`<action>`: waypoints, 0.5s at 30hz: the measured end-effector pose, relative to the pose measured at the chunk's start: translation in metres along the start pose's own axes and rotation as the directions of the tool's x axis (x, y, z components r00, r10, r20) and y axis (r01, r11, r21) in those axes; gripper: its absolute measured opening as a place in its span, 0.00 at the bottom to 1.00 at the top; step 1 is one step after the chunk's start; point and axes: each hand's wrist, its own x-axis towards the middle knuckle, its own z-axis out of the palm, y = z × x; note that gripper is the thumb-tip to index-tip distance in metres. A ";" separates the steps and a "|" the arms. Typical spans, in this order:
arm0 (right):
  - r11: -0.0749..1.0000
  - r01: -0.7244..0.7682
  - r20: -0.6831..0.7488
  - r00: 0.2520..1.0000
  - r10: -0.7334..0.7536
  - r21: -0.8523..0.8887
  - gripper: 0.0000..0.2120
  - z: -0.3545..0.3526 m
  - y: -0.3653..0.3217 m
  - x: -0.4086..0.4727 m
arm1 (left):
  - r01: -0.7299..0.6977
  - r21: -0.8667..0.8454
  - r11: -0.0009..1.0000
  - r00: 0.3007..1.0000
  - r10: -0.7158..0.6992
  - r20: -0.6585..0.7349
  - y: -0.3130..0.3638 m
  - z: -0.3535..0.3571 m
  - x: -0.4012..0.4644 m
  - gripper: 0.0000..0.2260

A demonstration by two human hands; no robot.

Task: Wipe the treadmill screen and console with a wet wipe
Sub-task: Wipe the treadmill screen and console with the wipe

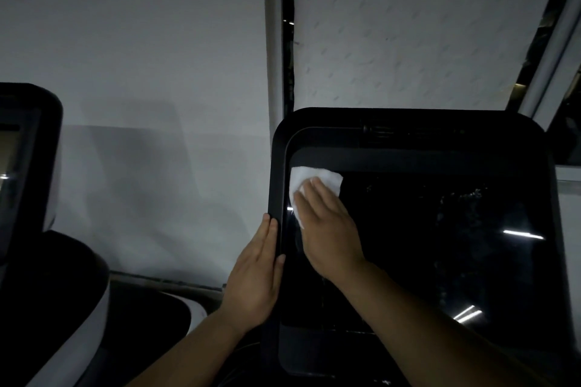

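— Fingers (317, 195) of your right hand (330, 229) lie straight and flat, pressing the wipe (314, 181) onto the upper-left corner of the screen (440, 229). And your left?

— Your left hand (254, 273) rests on the console (276, 166) frame's left edge, fingers extended along it, thumb over the front lip.

— Any writing you can read?

— None; the screen is dark, showing only light reflections and smears at right. A second console (25, 151) stands well apart at left, before the pale wall (141, 56).
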 end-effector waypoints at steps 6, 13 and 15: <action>0.984 0.090 0.113 0.991 -0.073 -0.155 0.28 -0.002 0.001 -0.018 | 0.003 -0.005 1.000 1.000 -0.003 -0.022 0.001 0.001 0.001 0.28; 0.973 -0.216 0.061 0.973 0.222 -0.085 0.35 -0.013 0.007 -0.005 | 0.002 -0.016 1.000 1.000 -0.002 0.001 0.001 -0.001 0.001 0.28; 0.986 -0.150 0.081 0.985 0.155 -0.068 0.34 -0.003 -0.009 -0.004 | 0.003 -0.017 1.000 1.000 -0.003 0.000 0.000 0.002 0.001 0.28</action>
